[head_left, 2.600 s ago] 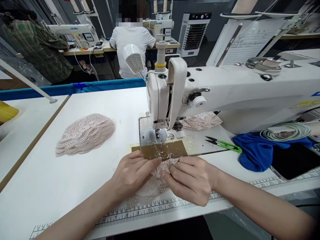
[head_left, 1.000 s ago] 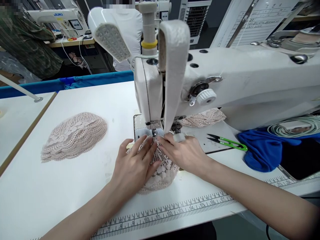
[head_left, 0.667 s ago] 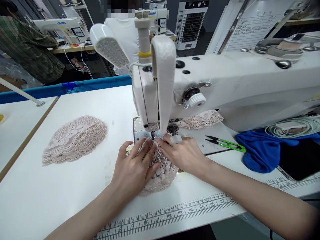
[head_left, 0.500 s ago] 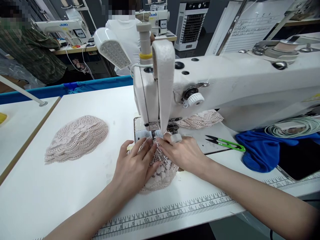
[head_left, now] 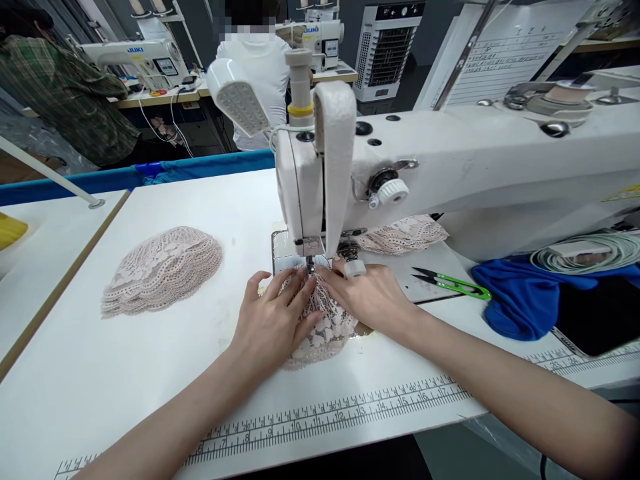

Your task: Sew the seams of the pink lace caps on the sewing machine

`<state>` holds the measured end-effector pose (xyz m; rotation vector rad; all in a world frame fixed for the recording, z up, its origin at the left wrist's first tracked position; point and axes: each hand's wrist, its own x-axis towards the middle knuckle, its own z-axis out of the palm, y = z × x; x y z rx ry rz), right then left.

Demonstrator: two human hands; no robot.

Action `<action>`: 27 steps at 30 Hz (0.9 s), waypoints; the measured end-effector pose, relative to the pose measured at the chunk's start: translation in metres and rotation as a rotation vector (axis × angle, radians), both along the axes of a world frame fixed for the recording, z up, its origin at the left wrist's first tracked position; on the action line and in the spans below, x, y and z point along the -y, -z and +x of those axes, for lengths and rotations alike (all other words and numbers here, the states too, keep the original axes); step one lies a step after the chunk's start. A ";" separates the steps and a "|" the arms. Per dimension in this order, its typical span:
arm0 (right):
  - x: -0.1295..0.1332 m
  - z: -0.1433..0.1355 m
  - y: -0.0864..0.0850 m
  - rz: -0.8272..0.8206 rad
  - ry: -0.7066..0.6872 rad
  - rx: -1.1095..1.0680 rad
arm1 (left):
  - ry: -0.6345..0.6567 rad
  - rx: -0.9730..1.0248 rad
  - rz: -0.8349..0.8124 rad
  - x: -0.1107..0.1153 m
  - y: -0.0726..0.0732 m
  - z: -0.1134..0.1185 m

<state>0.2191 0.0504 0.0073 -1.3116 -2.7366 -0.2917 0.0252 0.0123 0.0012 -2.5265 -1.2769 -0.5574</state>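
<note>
A piece of pale pink lace lies under the needle and presser foot of a white sewing machine. My left hand rests flat on the lace's left side, fingers spread, with the fingertips just before the presser foot. From the right, my right hand lies on the lace with its fingers stretched toward the needle; its thumb is mostly hidden. The fingertips of both hands are close together. Gathered folds show in the lace between them, and its scalloped lower edge spreads on the white table.
A stack of lace pieces lies at left, more lace behind the needle. Green thread snips, blue cloth, a coiled tape and a dark phone are at right. A printed ruler follows the front edge. Two people sit beyond.
The view has shifted slightly, so the table and machine appear moved. The lace's near edge sits a little closer to the needle. Both hands keep almost the same pose on it.
</note>
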 end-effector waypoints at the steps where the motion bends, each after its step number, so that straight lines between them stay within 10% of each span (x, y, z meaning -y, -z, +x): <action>1: 0.000 0.001 0.000 0.000 -0.009 -0.004 | 0.006 -0.001 0.002 0.000 0.000 0.000; 5: 0.004 0.009 -0.012 -0.100 -0.101 -0.073 | 0.059 0.039 -0.022 0.009 -0.010 -0.005; 11: 0.009 0.024 -0.046 -0.610 -0.299 -0.194 | 0.145 -0.074 -0.523 0.037 -0.044 -0.006; 20: 0.008 0.024 -0.048 -0.703 -0.270 -0.313 | 0.048 -0.146 -0.241 0.023 -0.012 0.008; 27: 0.014 0.024 -0.042 -0.787 -0.159 -0.472 | 0.115 0.142 -0.323 0.007 -0.020 0.001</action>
